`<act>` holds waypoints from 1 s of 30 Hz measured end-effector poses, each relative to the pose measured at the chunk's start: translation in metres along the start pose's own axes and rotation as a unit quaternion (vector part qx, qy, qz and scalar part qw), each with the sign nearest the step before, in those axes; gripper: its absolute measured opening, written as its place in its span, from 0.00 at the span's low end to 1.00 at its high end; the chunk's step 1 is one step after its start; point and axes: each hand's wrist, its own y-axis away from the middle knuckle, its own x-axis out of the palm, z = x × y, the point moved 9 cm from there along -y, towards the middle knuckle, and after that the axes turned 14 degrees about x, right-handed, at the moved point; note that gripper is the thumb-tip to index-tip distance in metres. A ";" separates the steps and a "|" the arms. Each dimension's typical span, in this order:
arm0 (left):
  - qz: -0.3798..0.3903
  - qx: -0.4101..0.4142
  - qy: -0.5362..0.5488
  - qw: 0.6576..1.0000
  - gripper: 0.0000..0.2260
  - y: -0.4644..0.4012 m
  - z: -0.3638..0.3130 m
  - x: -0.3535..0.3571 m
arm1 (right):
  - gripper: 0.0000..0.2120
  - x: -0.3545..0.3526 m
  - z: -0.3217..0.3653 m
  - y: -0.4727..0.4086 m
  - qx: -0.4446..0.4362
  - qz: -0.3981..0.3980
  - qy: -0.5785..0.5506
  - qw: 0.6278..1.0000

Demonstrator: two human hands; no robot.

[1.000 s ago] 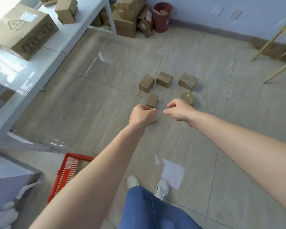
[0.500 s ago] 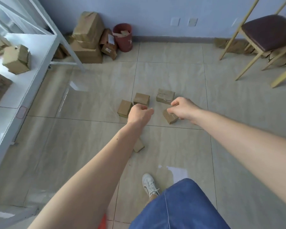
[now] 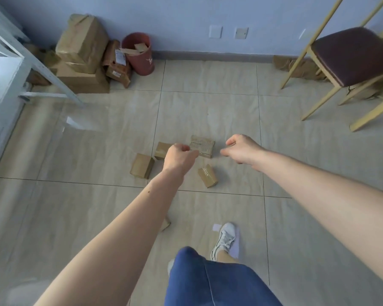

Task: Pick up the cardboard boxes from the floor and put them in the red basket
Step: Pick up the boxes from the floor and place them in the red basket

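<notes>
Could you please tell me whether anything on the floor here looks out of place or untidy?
Yes: small cardboard boxes lie scattered at odd angles on the floor tiles, and a white paper scrap lies beside the shoe.

Soft daylight comes from my left, glaring white on the table (image 3: 2,85); my right hand (image 3: 241,149) is motion-blurred, edges bowed.
</notes>
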 end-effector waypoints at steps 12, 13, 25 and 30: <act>-0.020 -0.041 0.020 0.999 0.20 -0.184 0.021 0.024 | 0.22 -0.015 0.064 -0.175 0.027 0.016 0.034 0.999; -0.017 -0.040 0.015 0.999 0.21 -0.201 0.026 0.028 | 0.22 -0.013 0.065 -0.193 0.031 0.017 0.034 0.999; 0.008 -0.107 -0.028 0.994 0.25 -0.368 0.174 0.142 | 0.24 0.065 0.019 -0.431 0.075 0.054 0.057 0.994; 0.004 -0.144 -0.017 0.989 0.31 -0.426 0.261 0.186 | 0.27 0.127 -0.023 -0.513 0.099 0.082 0.067 0.989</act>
